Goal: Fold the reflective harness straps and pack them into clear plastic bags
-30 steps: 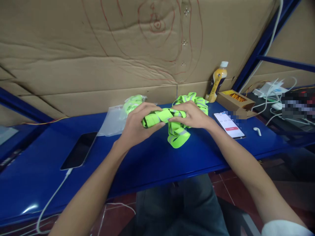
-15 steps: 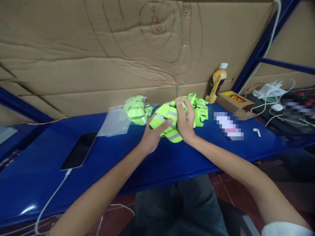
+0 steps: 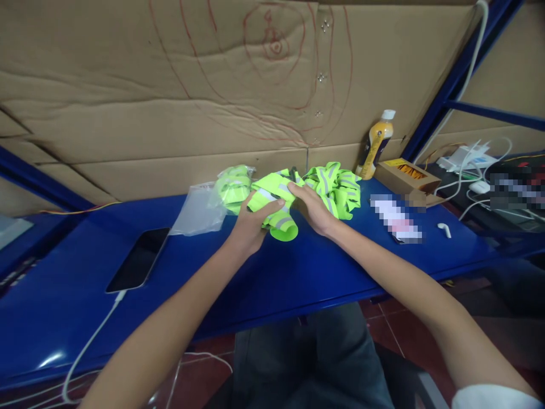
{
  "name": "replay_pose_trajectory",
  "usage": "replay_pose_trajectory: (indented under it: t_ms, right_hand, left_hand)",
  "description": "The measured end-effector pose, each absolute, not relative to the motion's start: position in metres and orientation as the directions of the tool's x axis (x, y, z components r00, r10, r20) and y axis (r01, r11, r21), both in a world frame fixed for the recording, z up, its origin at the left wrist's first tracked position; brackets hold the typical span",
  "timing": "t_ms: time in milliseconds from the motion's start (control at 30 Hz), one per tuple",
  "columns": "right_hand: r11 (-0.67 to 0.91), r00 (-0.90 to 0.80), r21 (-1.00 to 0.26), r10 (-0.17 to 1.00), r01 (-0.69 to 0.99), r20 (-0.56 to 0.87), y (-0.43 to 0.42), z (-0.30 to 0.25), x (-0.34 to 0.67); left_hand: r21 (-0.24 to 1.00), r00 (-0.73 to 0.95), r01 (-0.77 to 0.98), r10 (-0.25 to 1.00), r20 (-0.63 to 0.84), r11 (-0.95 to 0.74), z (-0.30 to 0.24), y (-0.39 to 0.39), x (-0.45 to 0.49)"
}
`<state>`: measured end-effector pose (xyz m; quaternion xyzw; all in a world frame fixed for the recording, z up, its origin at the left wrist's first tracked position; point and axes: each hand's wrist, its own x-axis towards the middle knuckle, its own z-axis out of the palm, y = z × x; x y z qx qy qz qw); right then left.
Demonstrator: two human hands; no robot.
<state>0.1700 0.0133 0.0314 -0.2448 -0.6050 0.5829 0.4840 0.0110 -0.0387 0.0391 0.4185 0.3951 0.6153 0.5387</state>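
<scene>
A bundled neon-green reflective strap with grey stripes is held just above the blue table. My left hand grips its left side, thumb on top. My right hand is closed on its right side. Behind my right hand lies a loose pile of the same green straps. To the left, another green bundle sits partly inside a clear plastic bag.
A dark phone with a white cable lies on the left. A yellow bottle, an open cardboard box, a blurred phone and a white earbud are on the right. Cardboard walls the back.
Both hands carried the strap bundle back against the pile, then shifted left with it. The bundle is now more compact, between the pile and the bagged bundle.
</scene>
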Motion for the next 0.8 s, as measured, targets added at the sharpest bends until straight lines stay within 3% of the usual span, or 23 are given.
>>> replay_pose_trajectory:
  t_ms: [100, 167, 200, 267, 367, 500, 667, 800]
  right_hand:
    - [0.437, -0.284, -0.87, 0.825, -0.228, 0.489, 0.017, 0.042, 0.181]
    - [0.523, -0.353, -0.83, 0.753, -0.192, 0.556, 0.015, 0.049, 0.188]
    - [0.491, -0.425, -0.848, 0.736, -0.201, 0.527, 0.013, 0.052, 0.191]
    - [0.283, -0.566, -0.928, 0.736, -0.242, 0.372, 0.009, 0.053, 0.193]
    - [-0.076, -0.677, -0.955, 0.721, -0.288, 0.147, 0.004, 0.048, 0.193]
    - [-0.21, -0.705, -0.923, 0.704, -0.322, 0.085, 0.004, 0.039, 0.188]
    - [-0.118, -0.572, -0.912, 0.808, -0.392, 0.141, 0.001, 0.038, 0.179]
    - [-0.089, -0.521, -0.903, 0.838, -0.42, 0.16, -0.001, 0.043, 0.178]
  left_hand:
    - [0.912, -0.055, 0.054, 0.911, 0.409, -0.407, 0.044, -0.035, -0.001]
    - [0.72, 0.101, 0.356, 0.79, 0.605, -0.596, 0.049, -0.036, -0.01]
    - [0.593, 0.195, 0.46, 0.727, 0.658, -0.66, 0.052, -0.037, -0.014]
    - [0.378, 0.332, 0.584, 0.636, 0.696, -0.719, 0.055, -0.039, -0.021]
    - [0.222, 0.423, 0.662, 0.602, 0.677, -0.716, 0.054, -0.042, -0.026]
    - [0.222, 0.428, 0.638, 0.578, 0.695, -0.738, 0.05, -0.045, -0.021]
    - [0.218, 0.307, 0.687, 0.549, 0.777, -0.693, 0.051, -0.046, -0.015]
    - [0.371, 0.187, 0.643, 0.607, 0.773, -0.671, 0.049, -0.04, -0.019]
